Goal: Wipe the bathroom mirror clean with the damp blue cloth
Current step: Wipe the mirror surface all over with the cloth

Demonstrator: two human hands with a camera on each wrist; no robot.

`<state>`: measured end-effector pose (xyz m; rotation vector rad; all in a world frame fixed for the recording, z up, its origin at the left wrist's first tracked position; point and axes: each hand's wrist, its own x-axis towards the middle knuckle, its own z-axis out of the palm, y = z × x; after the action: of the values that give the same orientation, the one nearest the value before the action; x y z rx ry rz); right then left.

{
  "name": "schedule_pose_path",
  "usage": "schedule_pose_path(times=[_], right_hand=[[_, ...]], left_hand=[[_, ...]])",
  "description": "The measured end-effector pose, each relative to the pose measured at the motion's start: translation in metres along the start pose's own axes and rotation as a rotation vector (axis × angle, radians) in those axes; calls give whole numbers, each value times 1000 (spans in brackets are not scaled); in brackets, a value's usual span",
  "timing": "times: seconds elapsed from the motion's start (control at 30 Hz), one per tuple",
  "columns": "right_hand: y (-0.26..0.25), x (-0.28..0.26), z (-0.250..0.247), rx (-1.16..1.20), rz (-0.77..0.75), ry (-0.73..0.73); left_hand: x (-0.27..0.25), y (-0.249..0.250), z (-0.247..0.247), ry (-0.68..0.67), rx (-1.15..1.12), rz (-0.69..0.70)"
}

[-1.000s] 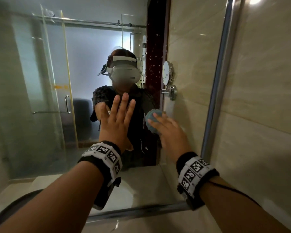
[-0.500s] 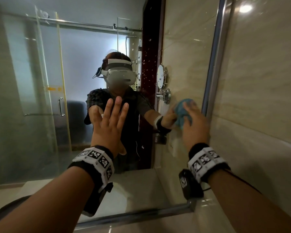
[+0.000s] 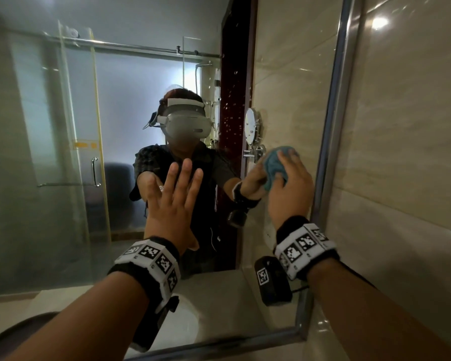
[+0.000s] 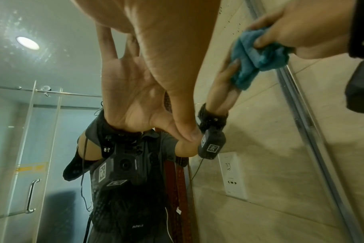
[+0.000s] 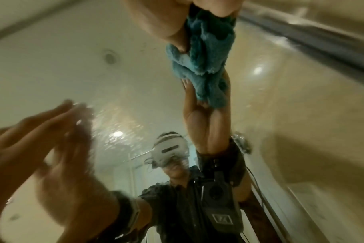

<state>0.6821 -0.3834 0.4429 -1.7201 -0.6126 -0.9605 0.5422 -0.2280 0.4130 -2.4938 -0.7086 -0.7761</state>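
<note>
The bathroom mirror (image 3: 63,126) fills the head view, bounded by a metal frame (image 3: 333,126) on its right and bottom. My right hand (image 3: 292,188) grips a bunched blue cloth (image 3: 272,165) and presses it on the glass close to the right frame. The wrist views show the same cloth (image 4: 258,54) (image 5: 206,49) wadded under the curled fingers of the right hand (image 4: 301,29), touching its own reflection. My left hand (image 3: 172,204) lies flat on the glass near the middle, fingers straight and spread, holding nothing. Small droplets speckle the glass above the cloth.
A beige tiled wall (image 3: 401,178) runs right of the frame. The dark rim of a basin (image 3: 11,332) shows at the bottom left. Reflected in the glass are a glass shower door, a small round wall mirror, a white socket (image 4: 233,174) and the person with a headset.
My right hand has carried the cloth from the middle of the mirror rightward and slightly up to the right frame. The left hand has stayed flat on the glass.
</note>
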Motion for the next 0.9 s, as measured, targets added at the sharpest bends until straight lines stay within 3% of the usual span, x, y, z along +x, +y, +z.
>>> schedule_pose_path(times=[0.17,0.23,0.37,0.47,0.53,0.6,0.7,0.77,0.9], right_hand=[[-13,-63,29,-106,-503,-226],[-5,-84,31,-115,-608,-330],[-36,-44,18,-109,-587,-403],[-70,1,23,-129,-484,-329],[-78,0,28,-158,-484,-316],[-70,-20,32,-182,-542,-402],[-57,-39,26,-158,-686,-514],[-67,-19,22,-175,-727,-470],[-85,25,26,-124,-510,-264]], left_hand=[[-2,-1,-5,-2,5,3],[-2,0,-6,-15,7,4],[-7,-3,-18,-23,20,23],[-5,-20,-43,22,-71,73],[1,-35,-60,112,-97,48],[9,-46,-69,165,-78,12],[24,-46,-71,127,-13,1],[32,-41,-65,74,-21,1],[38,-34,-53,92,-61,-46]])
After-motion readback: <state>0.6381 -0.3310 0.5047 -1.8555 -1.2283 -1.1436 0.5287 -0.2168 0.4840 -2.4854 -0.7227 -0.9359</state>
